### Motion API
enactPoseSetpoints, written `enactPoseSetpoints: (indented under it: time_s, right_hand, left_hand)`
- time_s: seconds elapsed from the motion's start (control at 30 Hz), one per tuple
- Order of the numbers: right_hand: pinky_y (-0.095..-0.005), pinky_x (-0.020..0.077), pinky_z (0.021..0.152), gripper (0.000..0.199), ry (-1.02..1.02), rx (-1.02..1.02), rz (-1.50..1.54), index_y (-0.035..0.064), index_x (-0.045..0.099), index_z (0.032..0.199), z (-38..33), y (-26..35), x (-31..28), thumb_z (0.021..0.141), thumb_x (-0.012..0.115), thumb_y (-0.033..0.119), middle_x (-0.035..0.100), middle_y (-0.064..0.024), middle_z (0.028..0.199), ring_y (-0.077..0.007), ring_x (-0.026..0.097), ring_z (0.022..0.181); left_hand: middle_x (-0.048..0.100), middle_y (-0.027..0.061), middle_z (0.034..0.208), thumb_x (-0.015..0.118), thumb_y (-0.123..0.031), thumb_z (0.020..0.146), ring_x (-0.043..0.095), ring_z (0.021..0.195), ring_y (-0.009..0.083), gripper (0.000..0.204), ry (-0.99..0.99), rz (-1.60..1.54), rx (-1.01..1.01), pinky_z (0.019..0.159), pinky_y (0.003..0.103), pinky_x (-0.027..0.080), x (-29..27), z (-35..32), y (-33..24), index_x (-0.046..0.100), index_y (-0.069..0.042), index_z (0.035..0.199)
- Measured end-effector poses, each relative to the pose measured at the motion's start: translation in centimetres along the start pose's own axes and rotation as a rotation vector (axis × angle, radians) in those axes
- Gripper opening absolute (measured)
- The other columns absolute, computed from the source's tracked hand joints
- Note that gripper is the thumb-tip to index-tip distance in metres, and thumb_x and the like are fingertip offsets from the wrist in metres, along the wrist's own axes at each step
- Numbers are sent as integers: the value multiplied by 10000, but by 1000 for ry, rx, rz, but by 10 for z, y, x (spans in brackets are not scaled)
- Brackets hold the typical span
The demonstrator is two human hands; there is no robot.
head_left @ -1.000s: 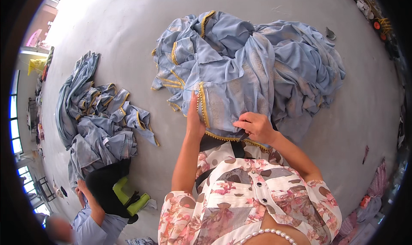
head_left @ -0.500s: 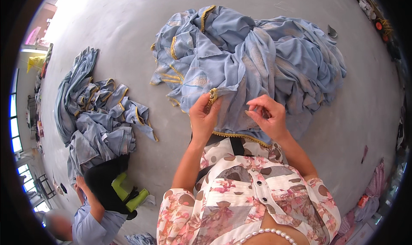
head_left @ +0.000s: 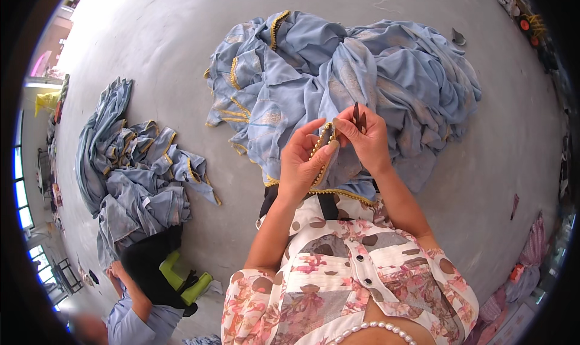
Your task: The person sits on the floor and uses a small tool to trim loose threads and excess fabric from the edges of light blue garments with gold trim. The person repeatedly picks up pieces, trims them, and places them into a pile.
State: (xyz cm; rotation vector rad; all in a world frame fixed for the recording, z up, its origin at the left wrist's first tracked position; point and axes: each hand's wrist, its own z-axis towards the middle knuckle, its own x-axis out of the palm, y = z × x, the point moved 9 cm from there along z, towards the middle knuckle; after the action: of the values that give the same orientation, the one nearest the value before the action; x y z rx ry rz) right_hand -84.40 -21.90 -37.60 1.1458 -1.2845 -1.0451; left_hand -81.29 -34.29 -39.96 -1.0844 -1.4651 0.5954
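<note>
A large heap of light blue cloth [head_left: 417,73] with gold edging lies on the floor before me and runs up to my lap. My left hand [head_left: 297,167] is closed around a strip of its gold beaded trim [head_left: 318,172], folded upward between thumb and fingers. At the top of that fold, the thumb and a finger of my right hand [head_left: 370,143] pinch the trim's edge. Dark pointed thread snips [head_left: 359,118] are tucked in the same right hand, their tips sticking up past the fingers; the rest is hidden in the palm.
On the left a second heap of blue gold-edged cloth [head_left: 139,164] lies by a seated person [head_left: 145,306] in dark trousers, on a green stool [head_left: 192,287]. A small dark scrap [head_left: 458,37] rests on the grey floor [head_left: 501,134] beyond my heap. Pink checked cloth [head_left: 533,239] lies at the right.
My right hand has moved up and left to meet the left hand at the trim. The left hand has turned, so more beaded trim and the snips now show.
</note>
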Motion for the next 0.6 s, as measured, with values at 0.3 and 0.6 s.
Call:
enactPoseSetpoints:
  time_s: [0.3,0.6]
  right_hand:
    - [-174,353,460,142,37,-21,12,31,560,815,2,9,0,877,627,139,561,6,642,-46,462,502]
    - [-179,391,539,264,-72,-220,-204,11,527,932,-7,34,-20,874,638,244,571,6,742,-39,471,590]
  left_hand:
    - [621,15,923,625,-112,878,558,815,42,288,100,52,-38,727,191,447,2,-3,-1,535,4,1126]
    - [637,14,904,626,-119,877,585,787,58,190,5,-183,-49,697,196,469,-16,0,5,565,-17,1026]
